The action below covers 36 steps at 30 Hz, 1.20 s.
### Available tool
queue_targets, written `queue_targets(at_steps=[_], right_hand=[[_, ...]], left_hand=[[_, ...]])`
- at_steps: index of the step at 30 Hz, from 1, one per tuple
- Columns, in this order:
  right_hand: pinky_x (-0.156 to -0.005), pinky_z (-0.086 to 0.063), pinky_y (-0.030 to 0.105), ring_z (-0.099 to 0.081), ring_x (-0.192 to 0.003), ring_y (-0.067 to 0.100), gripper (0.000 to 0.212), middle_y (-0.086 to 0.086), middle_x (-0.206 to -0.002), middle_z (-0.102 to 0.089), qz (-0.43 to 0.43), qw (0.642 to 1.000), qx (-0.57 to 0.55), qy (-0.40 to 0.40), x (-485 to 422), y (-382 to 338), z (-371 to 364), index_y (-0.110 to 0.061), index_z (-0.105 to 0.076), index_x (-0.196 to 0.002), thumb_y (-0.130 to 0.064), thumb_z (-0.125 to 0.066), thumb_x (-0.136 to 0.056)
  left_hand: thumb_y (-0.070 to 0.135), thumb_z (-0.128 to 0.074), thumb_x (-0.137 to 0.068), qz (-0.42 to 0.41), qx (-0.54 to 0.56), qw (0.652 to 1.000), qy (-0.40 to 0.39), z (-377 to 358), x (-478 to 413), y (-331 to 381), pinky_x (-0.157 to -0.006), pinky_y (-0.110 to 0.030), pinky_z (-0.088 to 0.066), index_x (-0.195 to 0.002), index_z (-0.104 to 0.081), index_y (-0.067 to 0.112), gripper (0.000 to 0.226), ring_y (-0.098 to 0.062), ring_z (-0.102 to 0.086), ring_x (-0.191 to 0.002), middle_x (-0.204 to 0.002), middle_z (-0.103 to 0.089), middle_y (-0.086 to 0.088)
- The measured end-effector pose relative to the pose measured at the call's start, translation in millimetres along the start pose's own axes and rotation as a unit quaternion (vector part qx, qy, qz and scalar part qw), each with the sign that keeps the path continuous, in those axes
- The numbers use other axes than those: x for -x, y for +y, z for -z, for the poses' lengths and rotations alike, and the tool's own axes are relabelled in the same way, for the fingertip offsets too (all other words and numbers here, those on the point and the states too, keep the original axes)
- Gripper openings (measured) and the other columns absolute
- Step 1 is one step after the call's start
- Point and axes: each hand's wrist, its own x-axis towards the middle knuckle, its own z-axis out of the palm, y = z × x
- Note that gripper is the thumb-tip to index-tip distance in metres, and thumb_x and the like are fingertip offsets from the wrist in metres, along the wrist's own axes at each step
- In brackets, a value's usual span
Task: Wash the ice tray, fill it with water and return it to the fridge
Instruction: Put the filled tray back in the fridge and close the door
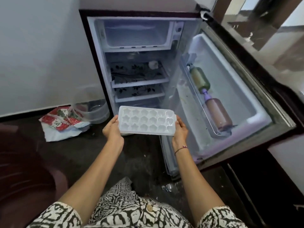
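A white ice tray (146,120) with star and heart moulds is held level in front of the open small fridge (98,63). My left hand (111,129) grips its left end, thumb on top. My right hand (181,130) grips its right end. Whether the moulds hold water I cannot tell. The freezer compartment (136,35) at the fridge's top stands open with nothing visible inside. The fridge door (230,89) is swung wide to the right.
Two bottles (199,78) lie in the door rack. Patterned mats cover the shelves (139,74). On the dark floor to the left lie a clear plastic tub (97,111) and a crumpled red-and-white bag (62,122). A maroon chair (24,170) is at lower left.
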Motion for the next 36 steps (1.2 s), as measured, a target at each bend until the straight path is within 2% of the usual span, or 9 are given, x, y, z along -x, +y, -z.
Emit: queue_targets(at_steps=[4,8,12,18,22,27,30,34,36], right_hand=[[-0.079,-0.055,0.029,-0.063,-0.09,0.02,0.027,0.013,-0.106,-0.065,-0.014,0.999,0.013,-0.033,-19,-7,-15,-0.002,-0.062,-0.114,0.002,-0.046,-0.093],[-0.084,-0.054,0.031,-0.063,-0.094,0.022,0.028,0.013,-0.108,-0.066,-0.007,0.999,0.01,-0.048,-34,-13,-34,0.003,-0.061,-0.117,0.004,-0.045,-0.093],[-0.093,-0.053,0.037,-0.064,-0.105,0.024,0.027,0.011,-0.112,-0.067,-0.01,0.999,-0.011,-0.049,-57,-15,-57,0.004,-0.061,-0.118,0.001,-0.047,-0.094],[-0.078,-0.058,0.029,-0.066,-0.092,0.02,0.021,0.006,-0.099,-0.069,-0.002,0.999,-0.036,-0.041,-92,-21,-107,-0.005,-0.067,-0.1,0.003,-0.049,-0.093],[-0.065,-0.056,0.021,-0.065,-0.086,0.016,0.021,0.006,-0.096,-0.067,0.004,0.997,-0.067,-0.025,-113,-26,-148,-0.006,-0.066,-0.097,0.005,-0.049,-0.093],[-0.097,-0.048,0.034,-0.061,-0.101,0.022,0.022,0.009,-0.109,-0.063,0.022,0.996,-0.082,0.012,-147,-36,-197,-0.005,-0.06,-0.11,0.003,-0.045,-0.095],[-0.084,-0.049,0.029,-0.056,-0.077,0.012,0.022,0.002,-0.086,-0.056,0.03,0.993,-0.097,0.053,-166,-49,-220,-0.014,-0.052,-0.086,0.006,-0.047,-0.093],[-0.069,-0.048,0.021,-0.052,-0.07,0.01,0.029,0.0,-0.08,-0.051,0.041,0.991,-0.113,0.056,-188,-69,-243,-0.016,-0.044,-0.078,0.009,-0.043,-0.093],[-0.063,-0.048,0.018,-0.052,-0.07,0.01,0.03,0.0,-0.08,-0.05,0.045,0.992,-0.106,0.047,-198,-78,-254,-0.016,-0.044,-0.079,0.009,-0.04,-0.093]], left_hand=[[-0.012,-0.052,-0.084,-0.004,0.017,1.0,-0.018,-13,-8,8,-0.072,-0.034,-0.058,-0.108,-0.067,0.003,0.031,-0.021,-0.066,-0.074,-0.096,-0.068,-0.011],[-0.012,-0.05,-0.086,-0.006,0.026,1.0,-0.007,-30,-20,18,-0.062,-0.028,-0.056,-0.105,-0.065,0.005,0.029,-0.017,-0.065,-0.07,-0.087,-0.066,-0.005],[-0.012,-0.05,-0.087,0.004,0.042,0.999,-0.019,-50,-40,31,-0.056,-0.025,-0.055,-0.113,-0.063,-0.002,0.031,-0.017,-0.064,-0.07,-0.103,-0.066,-0.012],[-0.011,-0.055,-0.083,0.014,0.048,0.999,-0.02,-89,-81,60,-0.058,-0.029,-0.058,-0.109,-0.066,-0.003,0.029,-0.026,-0.068,-0.08,-0.105,-0.069,-0.014],[-0.008,-0.056,-0.086,0.005,0.054,0.998,-0.033,-115,-108,84,-0.078,-0.037,-0.058,-0.105,-0.067,0.001,0.024,-0.025,-0.068,-0.086,-0.104,-0.068,-0.011],[-0.006,-0.053,-0.089,-0.014,0.042,0.996,-0.071,-151,-137,110,-0.071,-0.031,-0.059,-0.107,-0.067,0.003,0.024,-0.021,-0.066,-0.079,-0.096,-0.068,-0.008],[-0.008,-0.049,-0.089,-0.018,0.051,0.995,-0.082,-173,-148,119,-0.059,-0.025,-0.057,-0.109,-0.065,0.001,0.027,-0.015,-0.063,-0.067,-0.088,-0.068,-0.006],[-0.004,-0.05,-0.091,-0.009,0.054,0.994,-0.097,-201,-154,134,-0.072,-0.035,-0.059,-0.106,-0.067,0.01,0.027,-0.02,-0.065,-0.074,-0.095,-0.068,-0.006],[-0.005,-0.049,-0.089,-0.011,0.063,0.993,-0.098,-215,-160,142,-0.068,-0.036,-0.059,-0.099,-0.068,0.011,0.026,-0.021,-0.066,-0.072,-0.093,-0.069,-0.007]])
